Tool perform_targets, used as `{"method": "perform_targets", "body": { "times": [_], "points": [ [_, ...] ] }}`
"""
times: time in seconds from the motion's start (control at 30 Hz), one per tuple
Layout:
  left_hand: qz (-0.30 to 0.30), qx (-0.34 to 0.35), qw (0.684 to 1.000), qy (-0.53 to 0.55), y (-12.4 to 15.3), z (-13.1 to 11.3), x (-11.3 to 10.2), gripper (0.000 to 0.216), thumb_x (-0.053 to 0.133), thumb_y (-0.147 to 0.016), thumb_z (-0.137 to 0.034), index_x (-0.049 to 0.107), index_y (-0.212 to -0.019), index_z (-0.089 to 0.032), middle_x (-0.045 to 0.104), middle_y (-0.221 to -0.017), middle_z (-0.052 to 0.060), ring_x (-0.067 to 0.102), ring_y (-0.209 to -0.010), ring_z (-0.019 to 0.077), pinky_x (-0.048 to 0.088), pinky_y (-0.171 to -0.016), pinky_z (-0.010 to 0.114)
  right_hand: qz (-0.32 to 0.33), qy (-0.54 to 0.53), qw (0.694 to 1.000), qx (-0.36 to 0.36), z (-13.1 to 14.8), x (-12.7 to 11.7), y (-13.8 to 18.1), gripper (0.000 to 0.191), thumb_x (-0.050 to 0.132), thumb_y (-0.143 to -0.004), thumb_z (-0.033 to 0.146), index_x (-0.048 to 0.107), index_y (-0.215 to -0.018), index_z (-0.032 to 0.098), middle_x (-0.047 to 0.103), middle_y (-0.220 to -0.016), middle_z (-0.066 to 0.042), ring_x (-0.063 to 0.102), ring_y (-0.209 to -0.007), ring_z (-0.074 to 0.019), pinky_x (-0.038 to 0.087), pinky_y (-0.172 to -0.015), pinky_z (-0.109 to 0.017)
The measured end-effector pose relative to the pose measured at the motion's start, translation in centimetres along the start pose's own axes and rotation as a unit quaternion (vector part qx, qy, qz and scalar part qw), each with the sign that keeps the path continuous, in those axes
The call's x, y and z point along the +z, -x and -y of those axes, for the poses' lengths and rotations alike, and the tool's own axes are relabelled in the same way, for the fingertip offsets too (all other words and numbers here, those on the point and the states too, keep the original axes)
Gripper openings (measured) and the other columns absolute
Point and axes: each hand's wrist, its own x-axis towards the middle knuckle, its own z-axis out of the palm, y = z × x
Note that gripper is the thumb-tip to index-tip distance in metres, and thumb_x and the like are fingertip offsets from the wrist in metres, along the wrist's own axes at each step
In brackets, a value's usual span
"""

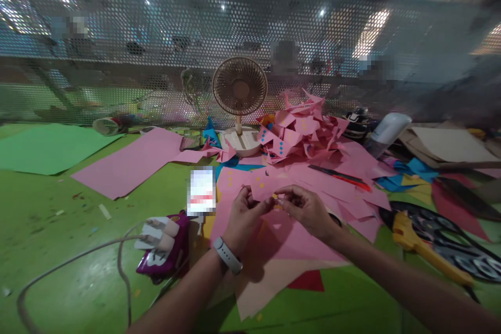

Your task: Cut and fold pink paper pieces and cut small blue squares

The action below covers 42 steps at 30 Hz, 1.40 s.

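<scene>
Between thumb and fingers, my left hand [250,214] grips a small piece of pink paper [264,187] that carries yellow spots. A grey band circles the left wrist. My right hand [303,209] is pinched at the paper's right edge, close to the left fingertips. Whatever lies in that pinch is too small to make out. Under both hands spread pink sheets [297,242], with a peach sheet [261,287] and a red corner nearer me. A bright-screened phone [201,191] lies just left of my left hand.
A small fan [240,86] stands behind, beside a heap of folded pink paper shapes [303,130]. Scissors [342,176] rest on pink sheets. At right are a yellow-handled tool [426,245] and a spray bottle [387,133]. A purple power block [164,250] trails cables at left.
</scene>
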Motion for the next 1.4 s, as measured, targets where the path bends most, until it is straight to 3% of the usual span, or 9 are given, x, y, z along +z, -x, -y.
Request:
{"method": "perform_targets", "body": {
  "times": [0.83, 1.07, 1.23, 1.4],
  "points": [
    [-0.022, -0.005, 1.0, -0.003, 0.1, -0.2, 0.4, 0.047, 0.08, -0.058, -0.029, 0.037, -0.075, -0.02, 0.059, -0.064, -0.004, 0.064, -0.067, 0.0143, 0.051, -0.064, 0.024, -0.022, -0.026, 0.999, 0.021, -0.6, 0.2, -0.3, 0.02, 0.063, -0.076, 0.037, 0.056, -0.082, 0.019, 0.059, -0.069, 0.002, 0.056, -0.057, -0.0105, 0.045, -0.052, -0.022],
    [-0.03, 0.02, 0.999, -0.031, 0.1, -0.1, 0.4, 0.04, 0.077, -0.062, -0.028, 0.044, -0.082, -0.018, 0.063, -0.072, 0.0, 0.065, -0.072, 0.0164, 0.051, -0.066, 0.026, -0.055, 0.011, 0.998, 0.01, -0.3, 0.2, -0.2, 0.024, 0.065, -0.074, 0.04, 0.056, -0.082, 0.018, 0.06, -0.069, 0.001, 0.057, -0.057, -0.0117, 0.046, -0.052, -0.023],
    [-0.02, 0.063, 0.996, -0.063, 0.2, 0.1, 0.3, 0.032, 0.072, -0.069, -0.027, 0.045, -0.085, -0.018, 0.065, -0.084, 0.003, 0.065, -0.078, 0.0169, 0.051, -0.069, 0.027, -0.02, 0.024, 1.0, 0.001, 0.2, 0.2, 0.0, 0.02, 0.057, -0.081, 0.038, 0.062, -0.084, 0.018, 0.065, -0.073, -0.001, 0.06, -0.063, -0.013, 0.048, -0.057, -0.024],
    [-0.034, 0.064, 0.993, -0.088, 0.1, 0.2, 0.1, 0.032, 0.071, -0.07, -0.026, 0.042, -0.081, -0.019, 0.063, -0.074, 0.0, 0.065, -0.075, 0.0175, 0.051, -0.063, 0.025, -0.029, 0.084, 0.996, -0.029, 0.5, -0.2, 0.2, 0.019, 0.054, -0.083, 0.035, 0.063, -0.082, 0.019, 0.065, -0.075, -0.002, 0.059, -0.066, -0.0136, 0.047, -0.063, -0.025]
  ]
}}
